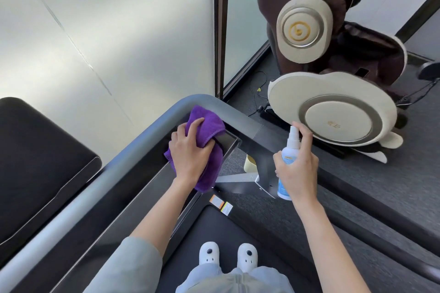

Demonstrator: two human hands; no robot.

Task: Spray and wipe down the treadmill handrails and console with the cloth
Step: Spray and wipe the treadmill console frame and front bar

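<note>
My left hand (190, 150) grips a purple cloth (204, 126) and presses it onto the treadmill console (229, 144), whose dark screen shows just right of the cloth. The grey handrail (133, 150) curves around the console's far side and runs back on my left. My right hand (296, 169) holds a white spray bottle (289, 152) with a blue label upright, forefinger on top of the nozzle, over the right side of the console frame. The bottle's lower part shows below my palm.
A brown and beige massage chair (333, 107) stands close on the right with cables on the carpet. Frosted glass panels (107, 31) rise ahead. A black padded seat (35, 162) is at left. My white slippers (228, 254) stand on the treadmill belt.
</note>
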